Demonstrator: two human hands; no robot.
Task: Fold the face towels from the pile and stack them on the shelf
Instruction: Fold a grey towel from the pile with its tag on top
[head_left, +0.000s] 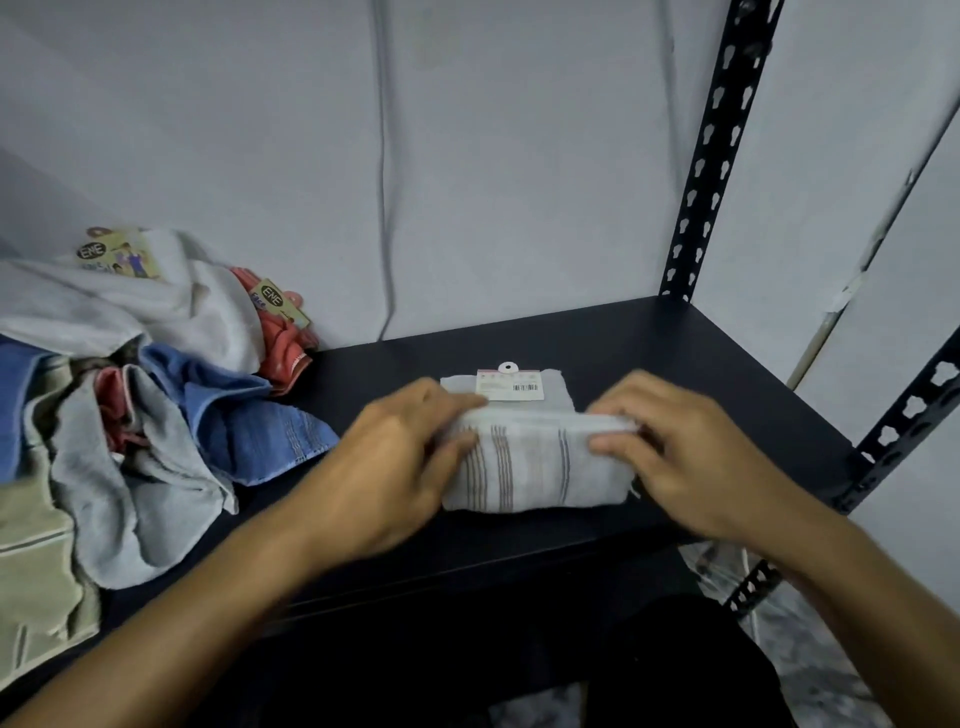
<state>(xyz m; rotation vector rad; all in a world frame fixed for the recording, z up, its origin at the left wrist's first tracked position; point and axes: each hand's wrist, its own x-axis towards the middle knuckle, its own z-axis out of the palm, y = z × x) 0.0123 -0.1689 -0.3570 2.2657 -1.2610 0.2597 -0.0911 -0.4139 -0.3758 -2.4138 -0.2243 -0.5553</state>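
Folded pale grey striped face towel (535, 462) on black metal shelf (649, 343); left hand (395, 457) and right hand (685, 452) grip its ends; unfolded coloured towel pile (140, 410) lies left.

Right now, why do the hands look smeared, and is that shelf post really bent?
Head view: both the left hand and right hand are motion-blurred on the towel; the wide lens bows the post; light is dim and even, no glare.
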